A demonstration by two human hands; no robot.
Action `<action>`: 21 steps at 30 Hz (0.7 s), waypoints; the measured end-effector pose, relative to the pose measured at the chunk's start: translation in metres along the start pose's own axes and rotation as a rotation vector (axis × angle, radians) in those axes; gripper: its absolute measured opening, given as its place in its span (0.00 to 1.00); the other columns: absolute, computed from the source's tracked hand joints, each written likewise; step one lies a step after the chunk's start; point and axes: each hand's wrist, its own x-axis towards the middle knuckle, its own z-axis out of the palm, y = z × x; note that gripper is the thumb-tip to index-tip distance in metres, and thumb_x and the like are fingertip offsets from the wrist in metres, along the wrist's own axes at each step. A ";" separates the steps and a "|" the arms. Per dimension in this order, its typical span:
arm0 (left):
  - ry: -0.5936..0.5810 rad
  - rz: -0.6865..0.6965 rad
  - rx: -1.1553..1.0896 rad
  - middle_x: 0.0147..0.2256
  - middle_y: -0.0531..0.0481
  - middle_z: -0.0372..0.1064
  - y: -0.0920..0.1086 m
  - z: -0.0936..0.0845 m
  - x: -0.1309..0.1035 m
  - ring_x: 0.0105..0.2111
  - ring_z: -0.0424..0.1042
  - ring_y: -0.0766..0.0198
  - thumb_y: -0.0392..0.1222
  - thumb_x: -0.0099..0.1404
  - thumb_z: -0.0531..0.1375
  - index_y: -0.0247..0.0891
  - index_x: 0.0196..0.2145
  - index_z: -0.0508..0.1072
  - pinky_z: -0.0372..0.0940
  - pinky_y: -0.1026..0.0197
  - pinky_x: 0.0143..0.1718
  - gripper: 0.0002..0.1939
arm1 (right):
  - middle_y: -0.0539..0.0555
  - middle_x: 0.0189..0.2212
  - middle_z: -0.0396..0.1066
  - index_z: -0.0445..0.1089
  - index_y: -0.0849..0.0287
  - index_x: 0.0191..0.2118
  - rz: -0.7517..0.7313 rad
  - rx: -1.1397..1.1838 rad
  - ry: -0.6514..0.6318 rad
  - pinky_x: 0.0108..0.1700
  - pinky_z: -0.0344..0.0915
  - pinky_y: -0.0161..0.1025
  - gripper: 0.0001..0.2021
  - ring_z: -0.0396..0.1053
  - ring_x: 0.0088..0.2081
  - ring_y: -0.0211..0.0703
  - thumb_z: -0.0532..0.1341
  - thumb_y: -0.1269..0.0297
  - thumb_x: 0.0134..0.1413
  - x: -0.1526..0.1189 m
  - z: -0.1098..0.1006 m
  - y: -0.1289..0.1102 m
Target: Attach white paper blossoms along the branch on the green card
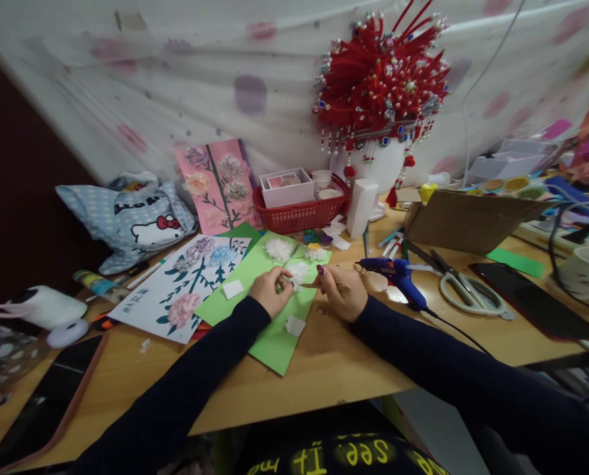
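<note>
A green sheet of card lies at an angle on the table, with white ruffled paper flowers toward its far end. Over the card, my left hand has its fingertips pinched together beside another white flower. What sits between those fingertips is too small to make out. My right hand grips a thin pointed stick, its tip aimed left, close to that flower's near edge. Small white paper squares rest on the card, one left of my left hand and one nearer me.
To the right lie a blue glue gun, scissors and a black phone. A flower picture is at left. Behind stand a red basket and a beaded red headdress. Another phone lies front left.
</note>
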 end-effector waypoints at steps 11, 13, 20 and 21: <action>-0.220 -0.080 0.366 0.29 0.51 0.66 0.000 -0.014 -0.006 0.34 0.68 0.56 0.39 0.52 0.59 0.37 0.39 0.63 0.61 0.56 0.38 0.16 | 0.48 0.16 0.59 0.60 0.58 0.24 -0.091 -0.072 -0.040 0.24 0.53 0.31 0.21 0.59 0.19 0.34 0.42 0.58 0.66 0.000 0.005 0.003; -0.283 -0.087 0.436 0.32 0.48 0.66 0.003 -0.014 -0.007 0.39 0.68 0.52 0.42 0.53 0.59 0.36 0.41 0.62 0.60 0.53 0.42 0.18 | 0.48 0.16 0.59 0.59 0.58 0.24 -0.102 -0.100 -0.036 0.24 0.53 0.31 0.21 0.59 0.20 0.34 0.43 0.59 0.66 0.001 0.007 0.004; -0.384 -0.031 0.516 0.41 0.42 0.65 0.003 -0.015 -0.010 0.46 0.65 0.47 0.50 0.57 0.58 0.37 0.42 0.61 0.58 0.49 0.46 0.20 | 0.47 0.16 0.57 0.56 0.58 0.22 -0.128 -0.167 -0.044 0.23 0.50 0.31 0.19 0.55 0.18 0.33 0.45 0.61 0.65 0.001 0.012 0.006; -0.386 -0.023 0.520 0.42 0.42 0.65 0.003 -0.015 -0.010 0.47 0.64 0.47 0.50 0.57 0.58 0.37 0.42 0.61 0.58 0.48 0.46 0.19 | 0.47 0.15 0.57 0.56 0.58 0.22 -0.120 -0.170 -0.057 0.23 0.50 0.31 0.19 0.55 0.18 0.33 0.45 0.61 0.65 0.001 0.012 0.006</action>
